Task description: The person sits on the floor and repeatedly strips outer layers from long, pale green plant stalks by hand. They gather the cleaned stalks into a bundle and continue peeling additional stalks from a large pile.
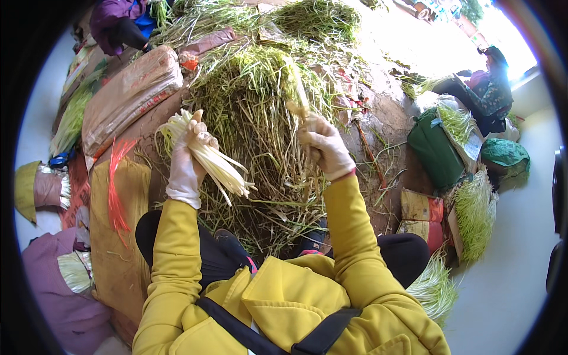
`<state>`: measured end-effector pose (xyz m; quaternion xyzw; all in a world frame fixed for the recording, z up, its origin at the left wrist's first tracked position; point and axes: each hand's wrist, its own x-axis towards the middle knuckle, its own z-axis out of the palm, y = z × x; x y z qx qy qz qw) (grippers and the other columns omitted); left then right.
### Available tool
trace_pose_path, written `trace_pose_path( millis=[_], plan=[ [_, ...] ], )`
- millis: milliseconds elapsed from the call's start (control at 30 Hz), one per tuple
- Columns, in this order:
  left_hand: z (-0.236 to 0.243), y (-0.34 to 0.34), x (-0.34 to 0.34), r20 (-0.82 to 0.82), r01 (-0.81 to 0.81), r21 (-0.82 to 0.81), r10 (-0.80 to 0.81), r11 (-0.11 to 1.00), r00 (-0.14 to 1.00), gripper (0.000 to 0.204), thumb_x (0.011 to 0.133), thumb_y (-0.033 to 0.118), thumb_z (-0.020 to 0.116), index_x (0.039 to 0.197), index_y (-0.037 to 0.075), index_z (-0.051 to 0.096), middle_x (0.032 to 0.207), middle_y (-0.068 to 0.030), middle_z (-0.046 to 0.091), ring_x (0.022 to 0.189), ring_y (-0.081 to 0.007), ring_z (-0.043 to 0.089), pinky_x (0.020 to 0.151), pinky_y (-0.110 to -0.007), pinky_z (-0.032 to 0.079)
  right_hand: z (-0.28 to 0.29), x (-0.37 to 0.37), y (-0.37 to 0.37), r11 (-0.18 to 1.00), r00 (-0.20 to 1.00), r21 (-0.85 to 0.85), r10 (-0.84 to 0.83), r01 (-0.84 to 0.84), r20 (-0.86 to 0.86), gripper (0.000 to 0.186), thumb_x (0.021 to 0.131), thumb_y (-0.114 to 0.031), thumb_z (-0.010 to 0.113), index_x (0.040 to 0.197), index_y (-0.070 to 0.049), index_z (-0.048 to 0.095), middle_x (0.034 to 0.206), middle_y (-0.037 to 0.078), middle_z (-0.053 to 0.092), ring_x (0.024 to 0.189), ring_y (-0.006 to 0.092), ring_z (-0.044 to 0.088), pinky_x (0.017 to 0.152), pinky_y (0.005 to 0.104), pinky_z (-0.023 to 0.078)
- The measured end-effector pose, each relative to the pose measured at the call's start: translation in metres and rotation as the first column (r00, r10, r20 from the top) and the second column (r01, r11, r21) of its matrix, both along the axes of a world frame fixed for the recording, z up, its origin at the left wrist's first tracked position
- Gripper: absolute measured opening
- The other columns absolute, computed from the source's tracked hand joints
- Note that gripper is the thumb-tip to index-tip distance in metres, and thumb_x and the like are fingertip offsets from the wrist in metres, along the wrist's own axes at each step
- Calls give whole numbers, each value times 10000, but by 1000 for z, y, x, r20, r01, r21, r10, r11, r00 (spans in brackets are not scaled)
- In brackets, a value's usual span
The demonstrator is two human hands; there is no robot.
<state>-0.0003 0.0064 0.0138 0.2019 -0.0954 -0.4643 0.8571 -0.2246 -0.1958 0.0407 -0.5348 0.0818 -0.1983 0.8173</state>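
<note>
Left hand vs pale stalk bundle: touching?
Touching. Head view shows it: the left hand is closed around the pale stalk bundle.

Strong daylight reaches the floor (381,133) from beyond its far right edge, where glare erases detail; the near side is more softly lit. Fisheye distortion curves the periphery, ringed by black vignetting.

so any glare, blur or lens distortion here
In the head view, glare whites out the ground at upper right, and the fisheye image rounds off into a black border; also in that view, the bunch in the left hand looks fairly crisp, the stalk in the right hand softer, perhaps from motion.
</note>
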Motion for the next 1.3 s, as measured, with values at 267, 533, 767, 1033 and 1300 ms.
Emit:
trace_pose_path(
  millis=[267,533,767,1033,1300],
  plan=[
    [5,11,-13,63,108,193,-122,975,991,366,840,180,703,1154,30,587,950,-48,686,673,-90,631,670,-319,554,-17,9,61,879,955,-428,90,-210,-283,667,769,9,740,1375,-146,507,771,-117,505,633,19,420,584,181,391],
    [-2,12,-23,401,56,485,-278,873,873,293,835,137,716,1098,52,618,993,-54,686,697,-90,604,597,-232,531,-46,16,100,510,885,-803,-156,-308,-438,512,740,-34,731,1229,-110,599,945,134,676,820,167,657,771,306,513],
    [-20,1,-41,309,121,583,-357,803,882,313,783,56,734,1056,-2,591,880,-104,663,713,-133,626,556,-233,496,-47,27,106,990,849,-137,-43,-36,-527,128,847,-177,726,882,-68,666,661,-11,626,473,30,494,422,186,393],
    [-2,6,-34,230,-147,522,28,840,973,229,761,18,648,986,-9,616,939,-141,634,623,-114,569,586,-241,542,-93,1,74,811,597,-584,-468,-2,-651,155,904,-196,645,967,-55,661,797,60,667,572,110,571,519,258,503],
    [14,13,-26,488,-260,440,14,860,873,209,789,19,620,995,-20,623,904,-142,675,651,-112,610,574,-243,547,-90,-37,20,489,291,-687,-658,-538,-695,316,906,-402,610,981,-106,691,861,64,679,756,152,646,695,328,541]
  ],
)
